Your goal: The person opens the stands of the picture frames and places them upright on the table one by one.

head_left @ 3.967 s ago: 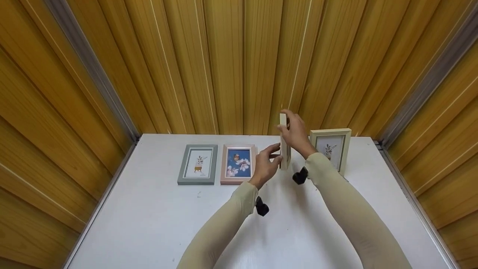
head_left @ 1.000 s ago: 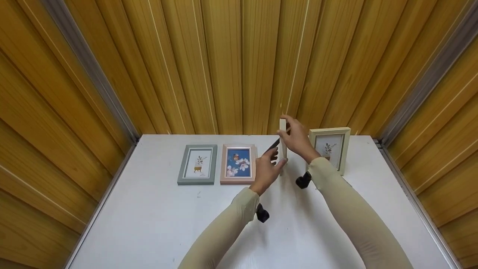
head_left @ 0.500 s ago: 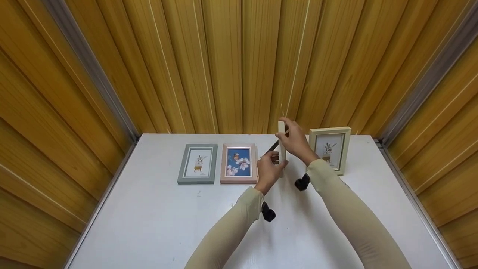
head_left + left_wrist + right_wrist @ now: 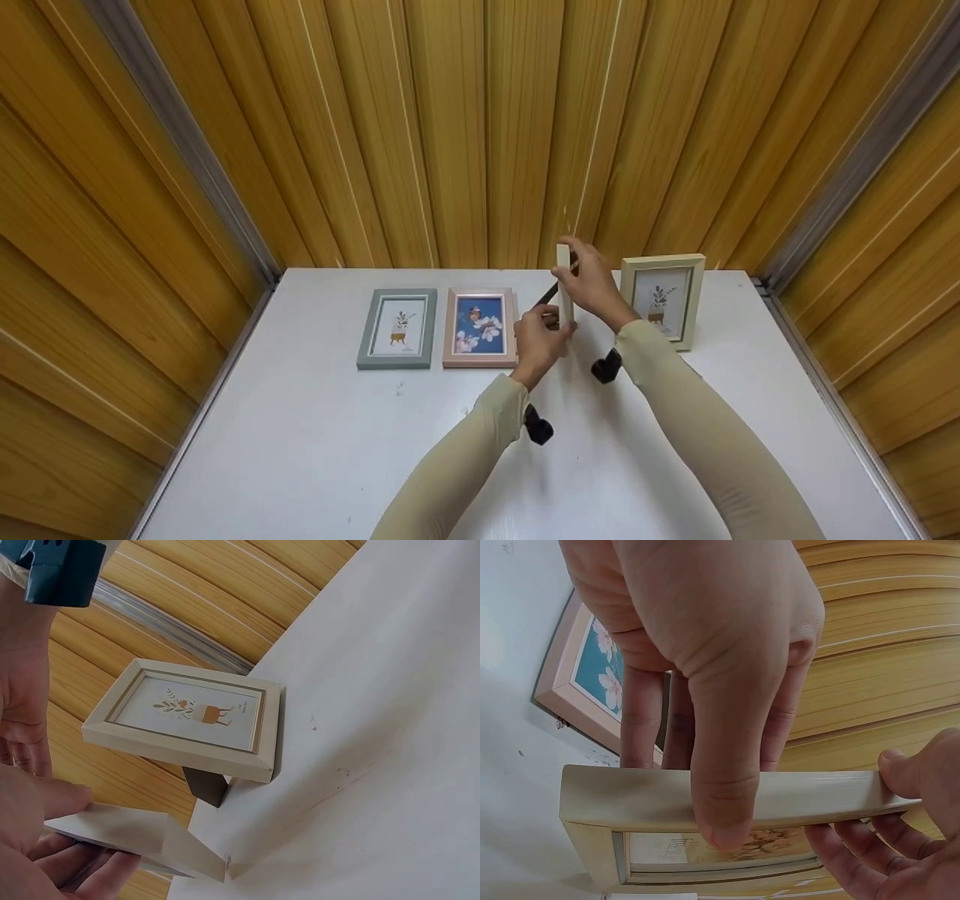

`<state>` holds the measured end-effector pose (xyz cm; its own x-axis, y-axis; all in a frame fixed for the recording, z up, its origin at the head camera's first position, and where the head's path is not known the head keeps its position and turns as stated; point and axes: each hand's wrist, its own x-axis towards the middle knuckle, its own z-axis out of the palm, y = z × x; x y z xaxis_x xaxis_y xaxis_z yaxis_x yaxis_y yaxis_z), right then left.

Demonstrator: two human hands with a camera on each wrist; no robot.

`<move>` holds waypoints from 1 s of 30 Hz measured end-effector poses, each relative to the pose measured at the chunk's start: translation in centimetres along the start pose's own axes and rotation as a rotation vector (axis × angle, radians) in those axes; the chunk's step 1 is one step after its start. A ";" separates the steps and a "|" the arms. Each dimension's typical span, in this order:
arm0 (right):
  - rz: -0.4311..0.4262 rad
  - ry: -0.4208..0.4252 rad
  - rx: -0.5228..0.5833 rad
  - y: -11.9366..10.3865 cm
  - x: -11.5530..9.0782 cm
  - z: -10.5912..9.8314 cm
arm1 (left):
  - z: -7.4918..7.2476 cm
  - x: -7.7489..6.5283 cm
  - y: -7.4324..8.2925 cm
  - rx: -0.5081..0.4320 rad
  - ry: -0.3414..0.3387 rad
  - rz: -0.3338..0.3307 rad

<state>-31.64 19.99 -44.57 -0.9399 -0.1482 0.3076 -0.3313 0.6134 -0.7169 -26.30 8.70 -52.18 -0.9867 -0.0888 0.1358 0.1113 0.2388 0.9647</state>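
Note:
A cream picture frame (image 4: 564,289), seen edge-on in the head view, is held upright by both hands. My right hand (image 4: 594,289) grips its upper part, thumb on the left side and fingers on the picture side. Lower down, my left hand (image 4: 538,346) pinches it, its thumb (image 4: 726,802) over the front edge and its fingers behind. A black stand leg (image 4: 550,292) slants out from the frame's back. Part of the picture (image 4: 769,844) shows in the right wrist view. Whether the lower end touches the table cannot be told.
Another cream frame (image 4: 195,757) stands tilted on its own black leg (image 4: 205,786) to the right. A pink frame (image 4: 448,330) and a grey-green frame (image 4: 365,330) lie face up at left on the white table (image 4: 337,450). Wood-panelled walls (image 4: 450,135) enclose the back and sides.
Since the earliest frame, the black leg has come out from the held frame's back, and that frame has shifted slightly down and left. My left hand has moved a little rightward onto its edge.

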 end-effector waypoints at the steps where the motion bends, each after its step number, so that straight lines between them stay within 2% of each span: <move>1: 0.000 -0.002 0.001 0.0 0.0 0.0 | 0.0 0.0 0.0 -0.003 -0.002 -0.001; 12: 0.011 -0.019 0.014 0.0 -0.1 -0.1 | -0.1 -0.1 0.0 0.028 -0.016 0.018; 19: -0.002 -0.034 0.000 0.3 -0.4 -0.2 | -0.4 0.1 -0.3 0.064 -0.015 0.065; 25: 0.000 0.004 0.066 1.2 -0.5 -0.5 | -1.2 0.2 -0.2 0.024 -0.063 0.051; 30: 0.058 -0.013 0.074 2.6 -0.6 -0.7 | -2.2 0.4 0.0 -0.011 -0.080 0.050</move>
<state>-31.85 22.22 -46.24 -0.9586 -0.1246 0.2559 -0.2808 0.5620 -0.7780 -26.47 6.56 -51.68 -0.9861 0.0006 0.1660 0.1617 0.2304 0.9596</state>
